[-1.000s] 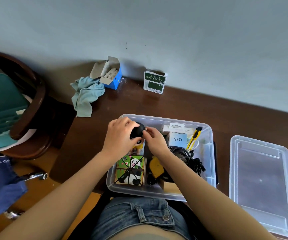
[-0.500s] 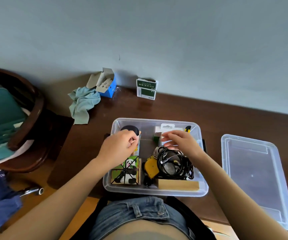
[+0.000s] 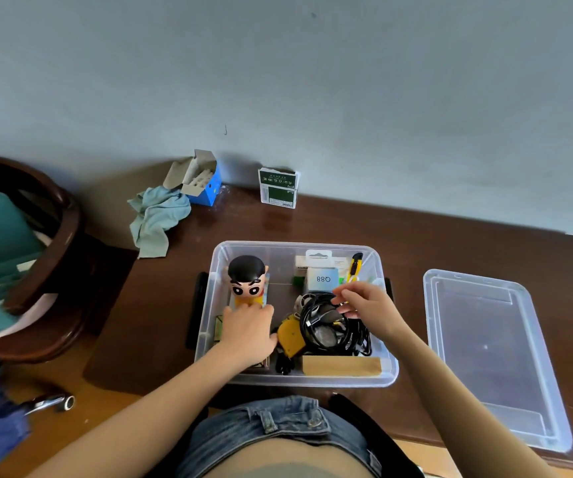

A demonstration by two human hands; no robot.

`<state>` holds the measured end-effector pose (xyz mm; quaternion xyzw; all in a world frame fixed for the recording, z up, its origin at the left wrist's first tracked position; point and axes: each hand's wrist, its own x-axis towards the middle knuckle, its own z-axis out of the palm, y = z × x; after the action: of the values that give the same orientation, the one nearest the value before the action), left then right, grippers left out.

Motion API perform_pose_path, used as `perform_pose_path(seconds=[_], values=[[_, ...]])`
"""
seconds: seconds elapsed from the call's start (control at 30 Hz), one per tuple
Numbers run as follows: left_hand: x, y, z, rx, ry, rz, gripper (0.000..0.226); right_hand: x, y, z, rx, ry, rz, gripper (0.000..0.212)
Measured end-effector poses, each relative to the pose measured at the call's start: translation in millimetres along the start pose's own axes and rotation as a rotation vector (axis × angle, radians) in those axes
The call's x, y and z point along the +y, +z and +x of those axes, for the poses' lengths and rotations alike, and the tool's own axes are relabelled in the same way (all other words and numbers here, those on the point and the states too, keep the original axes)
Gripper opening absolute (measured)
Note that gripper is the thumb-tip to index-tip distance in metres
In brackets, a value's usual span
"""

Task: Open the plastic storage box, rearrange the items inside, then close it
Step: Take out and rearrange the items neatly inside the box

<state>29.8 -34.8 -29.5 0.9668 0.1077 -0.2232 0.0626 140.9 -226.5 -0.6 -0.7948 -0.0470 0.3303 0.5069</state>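
The clear storage box [image 3: 216, 270] stands open on the brown table in front of me. Its lid [image 3: 485, 357] lies flat to the right. A cartoon figure [image 3: 247, 281] with black hair stands upright in the box's far left corner. My left hand [image 3: 248, 331] lies palm down with its fingertips touching the figure's base, and it covers most of the panda cube [image 3: 218, 326]. My right hand [image 3: 367, 305] hovers with loose fingers over a black cable bundle [image 3: 329, 327]. Also inside are a yellow tape measure [image 3: 290, 336], a wooden block [image 3: 342, 365], a white Q88 box [image 3: 323, 279] and a yellow utility knife [image 3: 355, 267].
By the wall stand an open blue carton [image 3: 205, 184], a crumpled teal cloth [image 3: 157, 215] and a green-and-white pack [image 3: 279, 188]. A dark wooden chair [image 3: 67, 236] is at the left. A metal tool [image 3: 53, 403] lies on the floor.
The figure now stands upright in the far left corner. My left hand slid from its head down to its base. My right hand moved from the white box toward the cables.
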Motion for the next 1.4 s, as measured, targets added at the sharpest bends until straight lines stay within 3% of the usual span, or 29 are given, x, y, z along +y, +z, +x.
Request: perform_pose_path(seconds=[0.33,0.47,0.57,0.77,0.93,1.03,1.23,1.33,1.4], values=[[9,0,-4,-0.021,0.036,0.053,0.029,2,4,1,0.065,-0.035,-0.294,0.018],[5,-6,-4,-0.010,0.058,-0.241,0.049,3,3,-2,0.071,-0.068,-0.511,0.016],[14,-19,1,0.047,0.042,-0.388,0.047,3,-2,-5,0.106,-0.073,-0.708,0.026],[40,-28,17,-0.173,0.004,-0.396,0.041,-2,-7,-7,0.009,0.050,-0.907,0.016],[41,-27,17,-0.164,0.078,-0.574,0.031,-4,-2,-6,-0.058,0.066,-0.917,0.026],[35,-33,13,-0.120,0.119,-0.690,0.024,-7,-6,-7,-0.031,0.014,-0.899,0.013],[20,-42,8,-0.142,0.125,-1.051,0.025,-19,-23,-10,-0.008,-0.115,-0.535,0.006],[18,-46,3,-0.092,0.158,-1.056,0.017,-23,-23,-11,0.076,-0.122,-0.344,0.006],[17,-48,2,-0.054,0.181,-0.992,0.019,-23,-21,-12,0.185,-0.179,-0.407,0.011]])
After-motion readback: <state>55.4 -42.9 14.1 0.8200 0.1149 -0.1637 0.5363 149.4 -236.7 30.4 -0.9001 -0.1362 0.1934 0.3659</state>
